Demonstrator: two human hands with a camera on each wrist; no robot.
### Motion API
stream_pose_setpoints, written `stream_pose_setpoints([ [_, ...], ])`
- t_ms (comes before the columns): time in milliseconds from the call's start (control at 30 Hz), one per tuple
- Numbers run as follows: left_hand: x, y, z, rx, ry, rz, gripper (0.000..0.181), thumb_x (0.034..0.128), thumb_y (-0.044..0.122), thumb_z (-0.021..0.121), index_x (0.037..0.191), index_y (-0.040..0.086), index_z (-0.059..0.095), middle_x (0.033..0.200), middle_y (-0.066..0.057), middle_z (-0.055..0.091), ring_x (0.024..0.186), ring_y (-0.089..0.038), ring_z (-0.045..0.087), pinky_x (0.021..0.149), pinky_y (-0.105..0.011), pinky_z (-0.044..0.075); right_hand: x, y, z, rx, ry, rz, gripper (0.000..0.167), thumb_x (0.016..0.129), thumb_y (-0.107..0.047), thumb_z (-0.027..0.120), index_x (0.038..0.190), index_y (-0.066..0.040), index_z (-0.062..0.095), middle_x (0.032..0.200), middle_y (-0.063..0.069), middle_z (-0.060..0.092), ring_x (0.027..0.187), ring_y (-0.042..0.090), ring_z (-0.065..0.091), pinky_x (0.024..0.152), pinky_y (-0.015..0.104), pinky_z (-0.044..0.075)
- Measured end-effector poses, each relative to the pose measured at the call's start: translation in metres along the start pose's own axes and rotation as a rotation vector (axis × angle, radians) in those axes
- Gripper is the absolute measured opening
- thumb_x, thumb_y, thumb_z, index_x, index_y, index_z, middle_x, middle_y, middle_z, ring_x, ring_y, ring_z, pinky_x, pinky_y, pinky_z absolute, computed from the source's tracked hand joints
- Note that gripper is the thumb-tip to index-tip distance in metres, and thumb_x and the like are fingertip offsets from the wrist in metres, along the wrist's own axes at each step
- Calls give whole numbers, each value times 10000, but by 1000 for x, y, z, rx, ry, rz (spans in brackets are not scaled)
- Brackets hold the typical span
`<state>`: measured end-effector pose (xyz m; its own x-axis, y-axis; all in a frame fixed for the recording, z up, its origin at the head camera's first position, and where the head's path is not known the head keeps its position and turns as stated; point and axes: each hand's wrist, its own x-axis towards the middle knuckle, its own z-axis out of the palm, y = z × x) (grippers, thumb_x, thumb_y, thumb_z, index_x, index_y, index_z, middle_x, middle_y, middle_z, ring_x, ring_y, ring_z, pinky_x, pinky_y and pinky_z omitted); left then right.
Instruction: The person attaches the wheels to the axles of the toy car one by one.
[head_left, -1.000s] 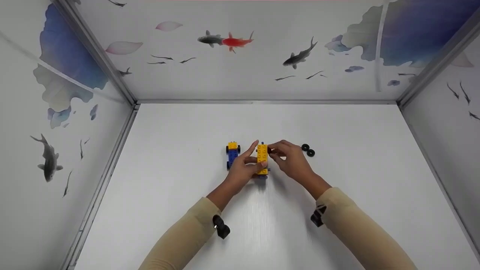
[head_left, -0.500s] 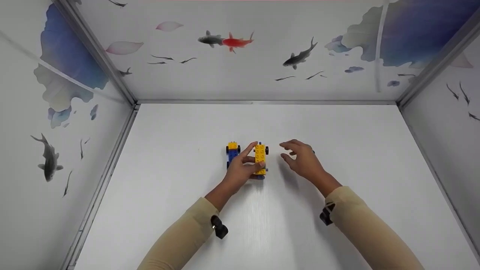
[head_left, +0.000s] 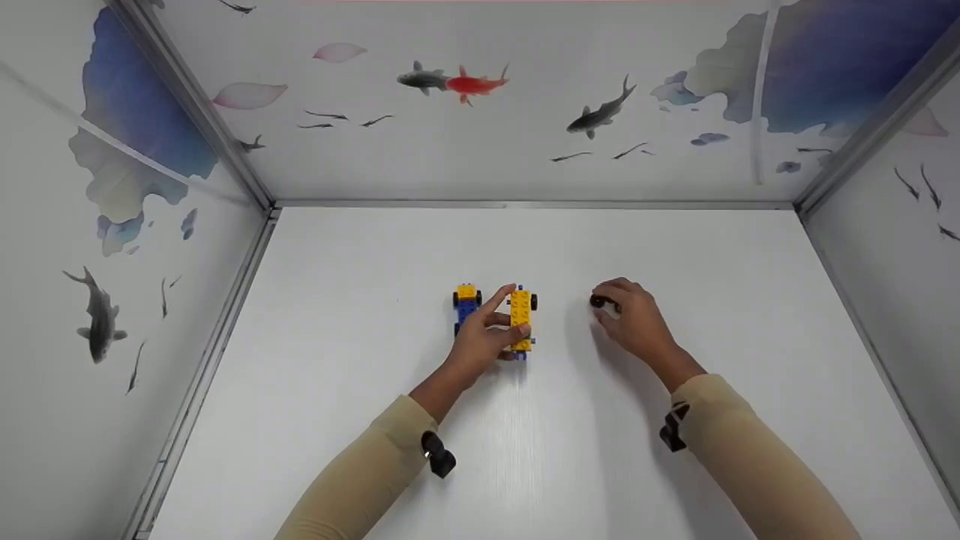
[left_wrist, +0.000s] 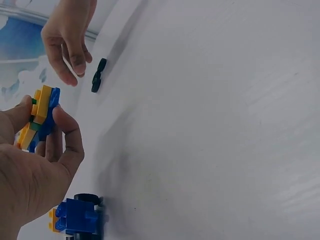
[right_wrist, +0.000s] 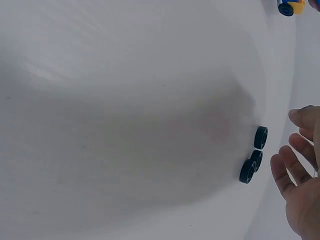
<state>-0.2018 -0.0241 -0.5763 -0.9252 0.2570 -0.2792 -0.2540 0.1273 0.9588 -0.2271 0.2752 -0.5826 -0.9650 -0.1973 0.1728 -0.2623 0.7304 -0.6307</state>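
Observation:
My left hand (head_left: 484, 345) grips a toy car chassis of yellow and blue building bricks (head_left: 519, 319) between thumb and fingers. One black wheel (head_left: 534, 301) sits on its upper right side; the lower right axle stub is bare. My right hand (head_left: 630, 319) hovers over loose black wheels (head_left: 598, 301), fingers bent and apart. In the right wrist view, three loose wheels (right_wrist: 261, 137) rest on the table beside my right fingers (right_wrist: 282, 175), with a gap between. From the left wrist, the held chassis (left_wrist: 42, 112) shows its blue underside and yellow bricks edge-on.
A second small toy car (head_left: 466, 300), blue and yellow with black wheels, stands on the table just left of my left hand. The white tabletop (head_left: 360, 300) is bounded by a back wall (head_left: 517, 165) and side walls printed with fish.
My right hand has let go of the wheel at the chassis's upper right side and moved right, to the loose wheels. My left hand still holds the chassis, shifted slightly left.

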Motion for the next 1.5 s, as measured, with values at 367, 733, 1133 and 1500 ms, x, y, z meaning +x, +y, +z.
stream_pose_setpoints([
  [367,-1,0,-1,16,6,15,757,1027,247,813,1628,553,470,1311,-104,694,1032,-201,779,822,-314,683,-5,16,-10,-51,-1,111,369,989,19,756,1351,82,724,1427,285,662,1343,502,598,1132,612,546],
  [733,-1,1,-2,-26,-18,43,807,1023,209,821,1694,432,433,1313,-134,694,1032,-208,799,828,-336,691,-10,22,-7,-114,-21,136,277,1002,15,720,1261,108,752,1385,298,672,1275,520,617,1114,629,538],
  [1133,0,1,-3,-103,-40,35,841,993,153,849,1673,453,455,1333,-161,675,1012,-217,797,833,-354,696,-10,24,-7,-142,-38,155,155,1012,18,696,1113,72,800,1308,275,692,1236,510,650,1081,633,546],
  [1500,1,2,-5,-133,-48,32,874,990,83,830,1699,402,433,1340,-169,675,1026,-229,795,842,-353,698,-11,23,-8,-114,-35,173,123,1001,28,720,1105,53,780,1208,256,735,1181,481,681,1043,613,558],
])
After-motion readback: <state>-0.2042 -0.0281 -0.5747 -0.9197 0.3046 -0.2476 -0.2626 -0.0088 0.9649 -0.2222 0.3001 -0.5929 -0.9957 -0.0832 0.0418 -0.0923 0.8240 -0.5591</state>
